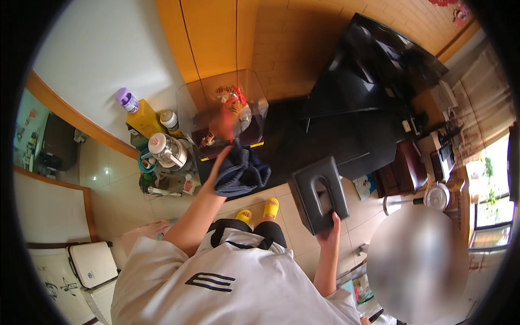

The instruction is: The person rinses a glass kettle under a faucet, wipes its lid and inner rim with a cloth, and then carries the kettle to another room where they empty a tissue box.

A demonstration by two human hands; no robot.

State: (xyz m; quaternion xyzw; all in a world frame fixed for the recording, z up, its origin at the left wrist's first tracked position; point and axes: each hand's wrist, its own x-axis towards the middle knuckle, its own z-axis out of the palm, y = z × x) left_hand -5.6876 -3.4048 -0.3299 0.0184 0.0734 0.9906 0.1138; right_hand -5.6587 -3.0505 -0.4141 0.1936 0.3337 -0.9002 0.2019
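My left hand (216, 170) grips a crumpled dark blue cloth (242, 172) just in front of a clear display case (190, 92) with tiger-like figurines (227, 96) inside. The case stands at the left end of a long black cabinet (284, 135). Held out to the right, my right hand (330, 227) has its fingers round a black tissue box (306, 189) with an oval opening, its thumb along the near side.
Left of the case sit a kettle (165, 149), a yellow box (143, 119) and bottles. A large television (357, 59) stands behind the cabinet. Rightward are a dark red wooden chair (403, 168) and a window (493, 211); a white folded item (89, 262) stands lower left.
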